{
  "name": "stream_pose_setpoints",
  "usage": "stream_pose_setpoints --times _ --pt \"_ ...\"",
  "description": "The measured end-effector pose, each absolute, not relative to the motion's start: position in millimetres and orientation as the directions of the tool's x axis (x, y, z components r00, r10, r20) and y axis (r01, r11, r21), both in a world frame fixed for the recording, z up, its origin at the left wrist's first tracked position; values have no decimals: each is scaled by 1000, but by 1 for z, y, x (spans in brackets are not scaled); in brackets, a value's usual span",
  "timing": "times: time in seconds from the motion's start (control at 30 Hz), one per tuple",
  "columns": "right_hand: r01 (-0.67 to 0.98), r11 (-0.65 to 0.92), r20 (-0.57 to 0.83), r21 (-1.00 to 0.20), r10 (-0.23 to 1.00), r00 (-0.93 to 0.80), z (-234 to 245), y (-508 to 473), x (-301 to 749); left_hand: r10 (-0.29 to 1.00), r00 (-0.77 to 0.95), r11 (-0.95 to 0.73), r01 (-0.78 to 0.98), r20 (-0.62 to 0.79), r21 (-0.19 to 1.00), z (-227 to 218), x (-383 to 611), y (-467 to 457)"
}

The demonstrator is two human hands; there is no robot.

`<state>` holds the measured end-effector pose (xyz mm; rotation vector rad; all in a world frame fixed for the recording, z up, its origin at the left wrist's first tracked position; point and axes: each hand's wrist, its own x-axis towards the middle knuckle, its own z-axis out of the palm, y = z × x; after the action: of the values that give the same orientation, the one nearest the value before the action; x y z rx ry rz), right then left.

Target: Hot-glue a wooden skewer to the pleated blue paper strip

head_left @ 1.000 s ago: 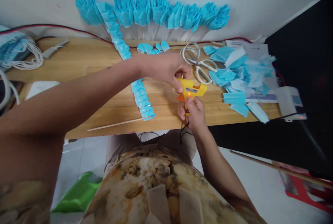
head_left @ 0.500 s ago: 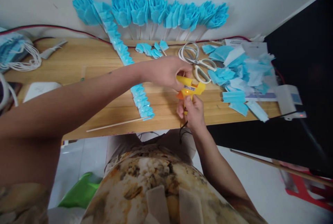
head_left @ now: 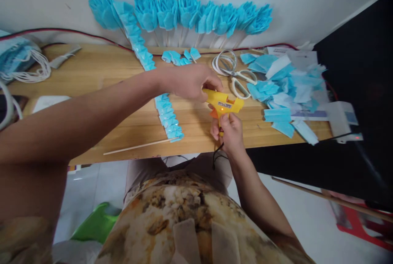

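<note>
Right hand (head_left: pixel 232 133) is still wrapped round the grip of the yellow glue gun (head_left: pixel 225 103), which pokes up just past it. Left hand (head_left: pixel 190 83) has slid toward the gun's front end, baring more yellow than before; fingers curled, can't tell if they're pinching it.

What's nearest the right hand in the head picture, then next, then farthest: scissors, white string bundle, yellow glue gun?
1. Yellow glue gun: in the right hand.
2. Scissors: just beyond.
3. White string bundle: far left.
</note>
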<state>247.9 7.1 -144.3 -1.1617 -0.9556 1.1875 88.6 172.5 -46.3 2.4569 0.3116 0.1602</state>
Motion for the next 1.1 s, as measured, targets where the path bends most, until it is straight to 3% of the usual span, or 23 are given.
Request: stream_pose_setpoints --times 0.13,0.67,1.1 --pt "-178 -17 -44 -984 988 151 -144 7 248 245 969 -737 171 23 654 -44 86 174" --pt "-147 -8 -32 -989 986 164 -146 5 247 384 923 -683 258 36 683 -54 104 165" --pt "-195 -5 -26 -981 994 107 -149 4 252 181 966 -490 252 -185 835 -41 93 192"
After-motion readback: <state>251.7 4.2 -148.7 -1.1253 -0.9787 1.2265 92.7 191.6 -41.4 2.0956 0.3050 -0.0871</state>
